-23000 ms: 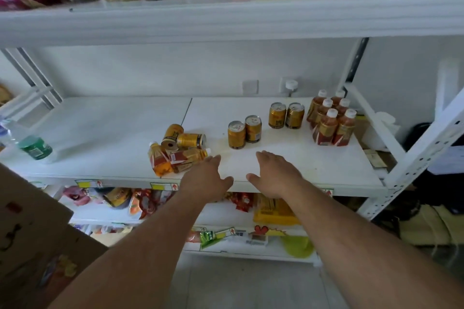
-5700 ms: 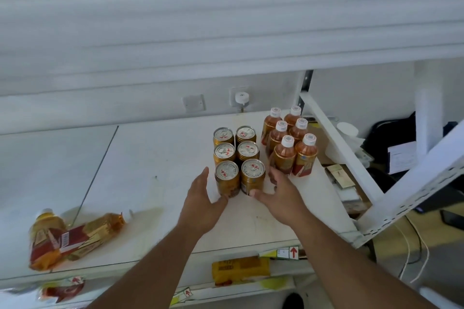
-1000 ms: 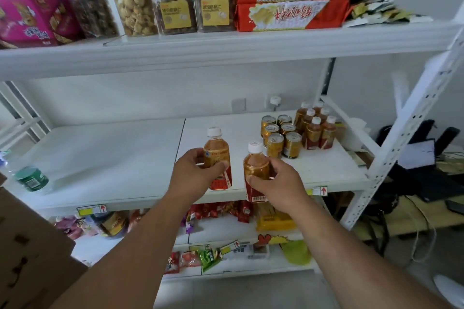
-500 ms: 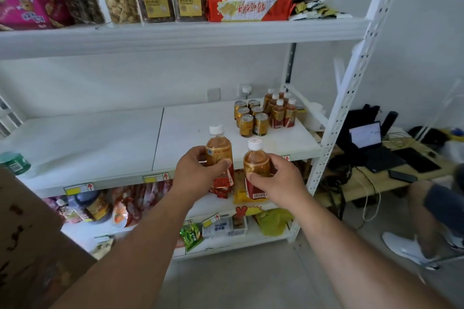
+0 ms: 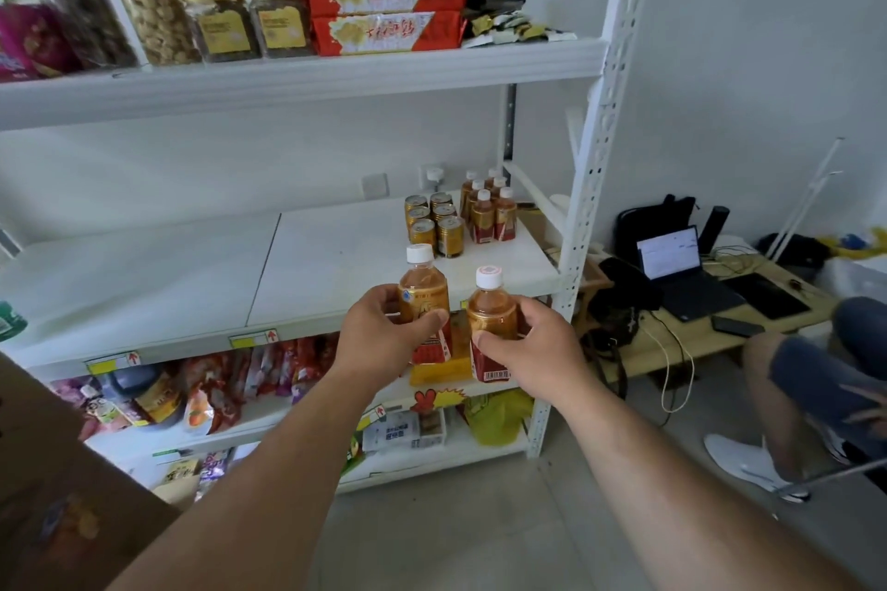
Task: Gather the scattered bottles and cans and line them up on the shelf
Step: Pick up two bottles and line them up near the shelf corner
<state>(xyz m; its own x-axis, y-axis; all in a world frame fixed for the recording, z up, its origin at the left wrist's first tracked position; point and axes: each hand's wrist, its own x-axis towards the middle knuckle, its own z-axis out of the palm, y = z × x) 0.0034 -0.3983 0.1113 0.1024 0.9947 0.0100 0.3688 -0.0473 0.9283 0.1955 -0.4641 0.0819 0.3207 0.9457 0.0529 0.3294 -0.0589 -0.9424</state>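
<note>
So both bottles are now up off the shelf [image 5: 336,264] and the person is backing away a bit, since the shelf is looking farther off than a second ago. The left hand [image 5: 379,341] is wrapping its grip around one amber bottle [image 5: 425,302], and the right hand [image 5: 533,350] is clamping its grip on the other amber bottle [image 5: 492,326], both held upright in the air just in front of the shelf edge. Meanwhile the cans [image 5: 434,223] and the lined-up bottles [image 5: 489,211] are sitting tidy at the back right. Nothing else is lying loose on that shelf, so I'm guessing these two are the last ones and they're heading for that group next.
</note>
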